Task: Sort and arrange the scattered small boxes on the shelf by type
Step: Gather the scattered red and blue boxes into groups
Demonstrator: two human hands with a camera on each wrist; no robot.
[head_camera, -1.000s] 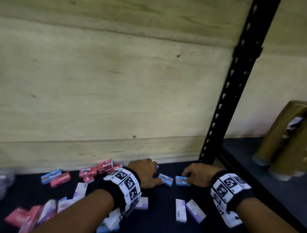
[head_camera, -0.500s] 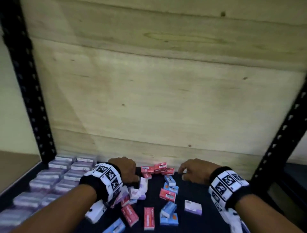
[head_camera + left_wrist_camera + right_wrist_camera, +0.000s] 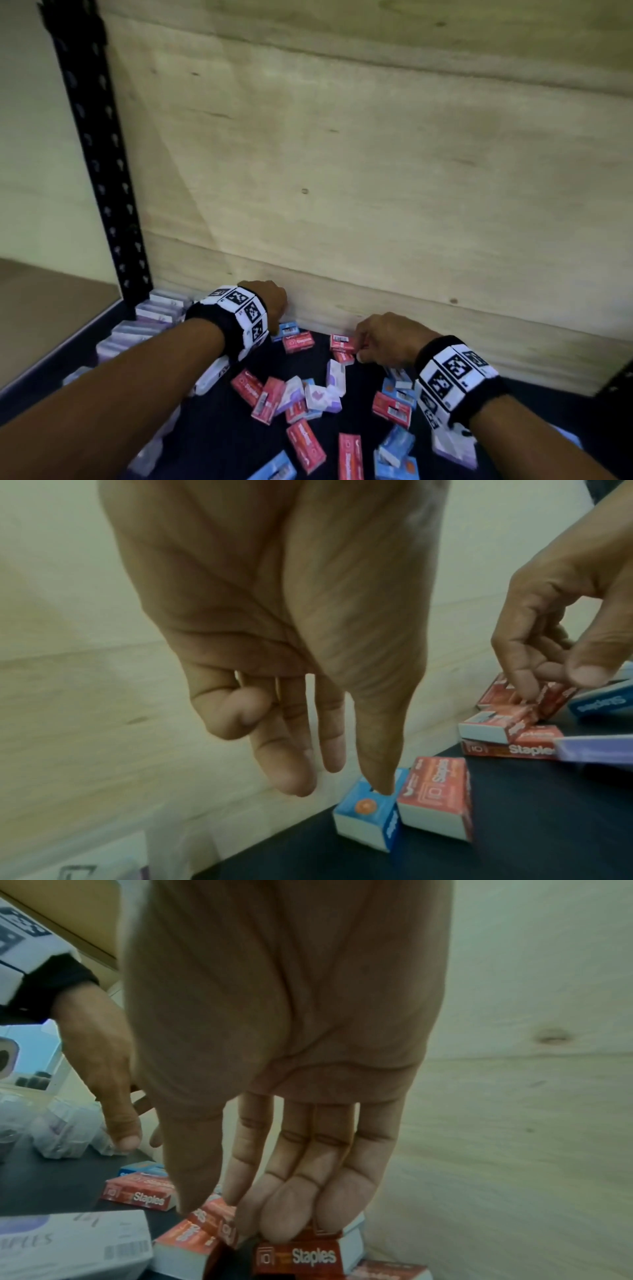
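cardboard is what every small box here is made of, printed red, blue or lilac, and each is judged light for its size but dense with staples, stiff at the edges and a little slick on its glossy faces. nearest the viewer, blue boxes (image 3: 394,448) and red boxes (image 3: 349,455) are scattered flat on the dark shelf (image 3: 212,431), with a loose heap of lilac boxes (image 3: 322,397) mixed in just beyond. to the left, lilac boxes already lined up in rows (image 3: 137,335) are seen against the black upright (image 3: 99,164).

farther in, the right hand (image 3: 383,339) is lowered over a cluster of red staple boxes (image 3: 301,1256) near the back wall (image 3: 376,171); its fingers (image 3: 284,1204) are nearly straight and pressed on the top box, nothing being clasped. a pinch across the two long narrow sides is judged the safest hold, since the flat faces may slide.

farthest back, the left hand (image 3: 270,301) hangs over a blue box (image 3: 369,813) that touches a red box (image 3: 438,796) at the wall. its thumb tip appears to reach the blue box, though contact cannot be confirmed; the fingers are loosely extended and nothing is held. the two touching boxes would need to be parted before either is lifted, or the neighbour may be dragged along.
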